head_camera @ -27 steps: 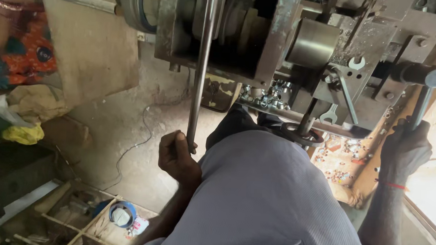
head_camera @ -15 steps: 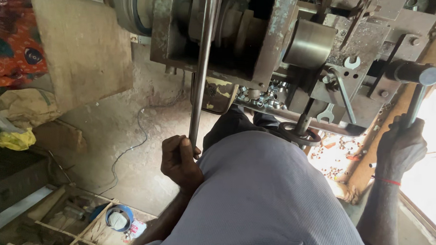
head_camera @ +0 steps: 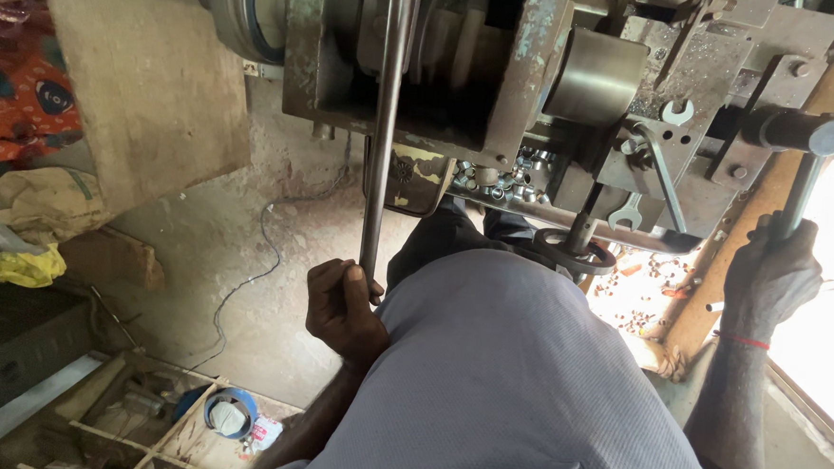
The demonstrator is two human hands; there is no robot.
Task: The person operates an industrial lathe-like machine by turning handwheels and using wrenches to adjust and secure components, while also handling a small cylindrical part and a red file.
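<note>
We looked first for packages and marks: a tan sack lay crumpled at the left beside a bright yellow bag, and further down a wooden tray with compartments held a round blue roll of tape and a small white and red packet, too small for us to make out more. A flat board of pale brown leaned against the machine's left side, and a thin blue cable trailed over the rough floor below it. No sign or label could be told on the machine itself, a heavy block of worn grey-green metal with rusty patches, a dull steel drum on its face and small spanners hanging near its right side. A shelf under it held a heap of small shiny metal pieces. Our left hand was clenched around the lower end of a long lever rod, a slim grey steel bar that stood nearly upright in front of the machine and ran up past the top edge of view. Our right hand was closed on a shorter handle, a dark bar dropping from a thick round-ended shaft at the machine's right. Between the hands our grey-clad knee filled the foreground.
</note>
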